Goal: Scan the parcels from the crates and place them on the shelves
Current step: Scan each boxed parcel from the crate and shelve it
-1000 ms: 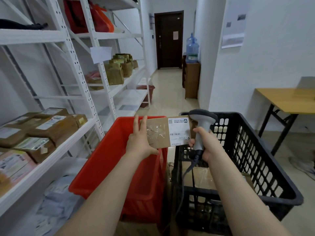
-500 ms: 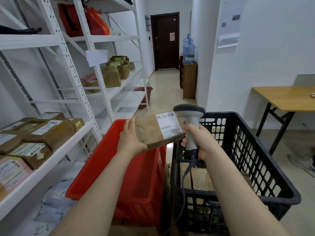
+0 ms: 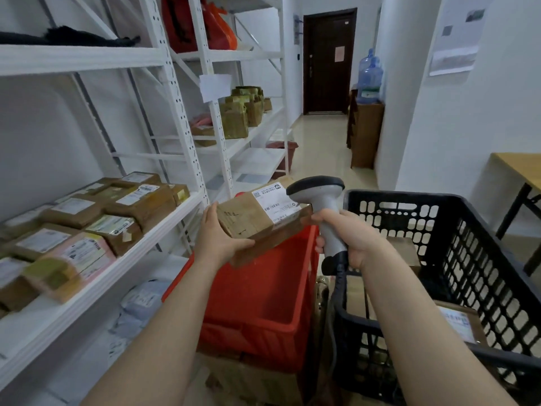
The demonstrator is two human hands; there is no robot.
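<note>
The left hand (image 3: 218,240) grips a parcel (image 3: 248,221) by its end, above the red crate (image 3: 263,303); the right hand (image 3: 351,238) clasps the scanner (image 3: 319,194) beside its label (image 3: 275,200). Best carry it level and slide it flat onto the shelf (image 3: 117,273).

A brown labelled parcel (image 3: 257,221) is tilting above the red crate (image 3: 263,294), label facing up. More parcels (image 3: 96,218) are lying flat on the white shelf (image 3: 87,291) and inside the black crate (image 3: 483,259).

Parcel storeroom: shelves (image 3: 73,58) of labelled parcels (image 3: 140,200).
</note>
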